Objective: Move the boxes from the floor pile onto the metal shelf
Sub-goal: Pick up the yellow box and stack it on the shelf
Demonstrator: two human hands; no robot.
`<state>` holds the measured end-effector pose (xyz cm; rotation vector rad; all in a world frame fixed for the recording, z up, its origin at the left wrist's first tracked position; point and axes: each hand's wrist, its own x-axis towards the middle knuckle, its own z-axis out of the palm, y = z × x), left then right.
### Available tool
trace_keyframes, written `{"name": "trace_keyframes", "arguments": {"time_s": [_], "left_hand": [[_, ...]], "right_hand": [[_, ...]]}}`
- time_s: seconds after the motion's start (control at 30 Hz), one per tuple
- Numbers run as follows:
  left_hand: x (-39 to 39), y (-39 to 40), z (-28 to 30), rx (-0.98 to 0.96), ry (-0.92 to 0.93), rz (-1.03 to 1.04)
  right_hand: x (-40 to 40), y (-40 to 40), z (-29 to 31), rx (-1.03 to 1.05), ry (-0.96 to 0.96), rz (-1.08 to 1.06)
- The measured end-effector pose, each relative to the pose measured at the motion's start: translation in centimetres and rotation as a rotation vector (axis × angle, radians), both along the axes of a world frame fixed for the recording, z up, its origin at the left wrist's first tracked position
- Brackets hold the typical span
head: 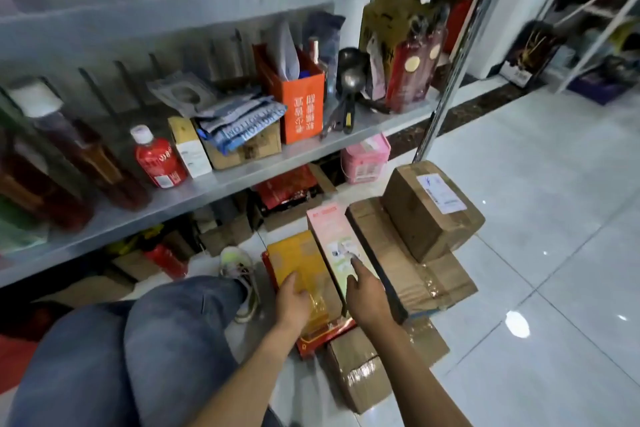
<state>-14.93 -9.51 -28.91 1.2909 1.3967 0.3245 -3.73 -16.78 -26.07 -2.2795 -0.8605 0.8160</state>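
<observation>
Floor pile sits just in front of the metal shelf (pixel 221 184), on pale glossy tile (pixel 554 253). Open tile lies to the right and far side of the pile; on the left it is hemmed by the person's bent knee in jeans (pixel 156 340) and a pale sneaker (pixel 242 281).

Pile, left to right: a yellow box (pixel 294 263) lying flat on a red box (pixel 311 343); a pink box (pixel 332 239), long and narrow, its long axis running away from the person toward the shelf; a wide flat cardboard box (pixel 415 274) with a smaller taped cardboard box (pixel 429 208) stacked on it, white label up. Another cardboard box (pixel 360 374) lies nearest the person, wrapped in clear tape.

Left hand (pixel 294 298) rests on the near end of the yellow box — fingers together, laid flat on its top, thumb at the side. Right hand (pixel 367 295) is on the near end of the pink box, index finger extended and touching its printed face; whether the other fingers curl over the box edge I cannot tell.

Middle shelf board is crowded: bottles at left, a red bottle (pixel 157 159), an orange carton (pixel 298 97), a ladle (pixel 349 80). Its front edge overhangs the goods stored beneath, including a pink pack (pixel 365 159).
</observation>
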Motion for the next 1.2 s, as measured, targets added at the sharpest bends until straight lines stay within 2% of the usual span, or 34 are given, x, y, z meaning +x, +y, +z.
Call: {"name": "trace_keyframes", "arguments": {"time_s": [0.17,0.3,0.53,0.63,0.8,1.03,1.2], "left_hand": [[-1.9,0.8,-5.0,-0.15,0.097,0.152],[-1.9,1.3,-8.1,-0.28,0.099,0.11],[-0.8,1.7,-10.3,-0.298,0.115,-0.005],[-0.9,1.7,-9.8,-0.328,0.14,0.001],[-1.2,2.5,-12.1,-0.403,0.136,0.033],[-2.7,3.7,-10.5,-0.323,0.204,0.227],[-3.3,5.1,-7.8,-0.232,0.072,0.385]], "right_hand": [[-1.5,-0.1,-3.8,-0.111,0.17,-0.088],[-2.6,0.1,-5.5,-0.128,0.233,-0.156],[-2.6,1.0,-7.7,-0.189,0.281,-0.225],[-2.7,1.4,-8.3,-0.211,0.328,-0.238],[-2.9,2.3,-9.1,-0.212,0.385,-0.339],[-3.5,4.4,-9.1,-0.118,0.448,-0.361],[-4.4,5.5,-8.6,-0.049,0.388,-0.251]]}}
